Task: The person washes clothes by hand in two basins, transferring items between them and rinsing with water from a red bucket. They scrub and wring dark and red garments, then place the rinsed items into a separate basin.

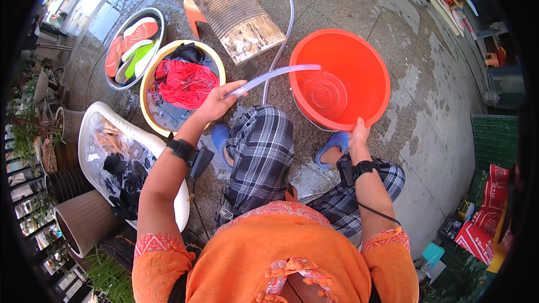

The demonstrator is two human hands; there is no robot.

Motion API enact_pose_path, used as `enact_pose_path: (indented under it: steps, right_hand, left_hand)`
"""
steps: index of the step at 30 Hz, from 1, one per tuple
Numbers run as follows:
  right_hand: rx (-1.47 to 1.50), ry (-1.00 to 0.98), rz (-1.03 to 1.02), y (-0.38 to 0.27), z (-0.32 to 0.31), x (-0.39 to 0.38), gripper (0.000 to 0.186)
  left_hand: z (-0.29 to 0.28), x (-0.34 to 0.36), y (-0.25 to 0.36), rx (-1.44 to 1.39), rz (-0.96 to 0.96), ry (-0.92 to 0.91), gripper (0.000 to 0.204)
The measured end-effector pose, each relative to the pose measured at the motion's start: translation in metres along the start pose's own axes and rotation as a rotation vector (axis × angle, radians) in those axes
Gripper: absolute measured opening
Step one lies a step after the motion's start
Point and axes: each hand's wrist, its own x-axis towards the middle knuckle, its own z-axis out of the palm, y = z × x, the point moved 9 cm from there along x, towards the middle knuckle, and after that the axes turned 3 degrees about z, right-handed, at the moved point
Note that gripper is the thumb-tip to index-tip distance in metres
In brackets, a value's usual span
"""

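My left hand (220, 102) is closed round a clear plastic hose (269, 74). The hose's end reaches over the rim of a large red bucket (368, 73), and rippling water (324, 94) lies at the bottom of it. With its fingers on the near rim, my right hand (358, 131) grips the bucket, which tilts a little toward me. Just left of my left hand stands a yellow-rimmed basin (147, 92) holding wet red cloth (188, 85) and a dark cloth (188, 53) in water.
A ridged wooden washboard (230, 14) rests on an orange stool (193, 17). Shoe insoles (136, 36) fill a grey basin (161, 33) at the far left. Dark clothes (126, 174) soak in a white tub (182, 205). Plant pots (84, 219) line the left; the concrete floor (432, 106) is wet.
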Motion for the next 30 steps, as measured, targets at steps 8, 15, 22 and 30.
enact_pose_path:
  steps: [8, 15, 22, 30]
  right_hand:
    - [0.085, -0.127, 0.359, 0.045, 0.052, -0.007, 0.047]
    - [-0.587, -0.582, 0.389, 0.033, 0.097, -0.111, 0.04]
    - [-0.609, -0.947, 0.096, -0.034, 0.206, -0.19, 0.035]
    - [-0.673, -1.193, 0.209, -0.017, 0.286, -0.274, 0.042]
  left_hand:
    - [0.026, 0.023, 0.024, 0.223, 0.003, -0.132, 0.041]
    - [-0.019, 0.002, 0.056, 0.353, -0.136, -0.227, 0.04]
    - [-0.054, -0.019, 0.104, 0.162, -0.294, -0.239, 0.042]
    - [0.007, 0.016, 0.13, 0.001, -0.362, -0.259, 0.047]
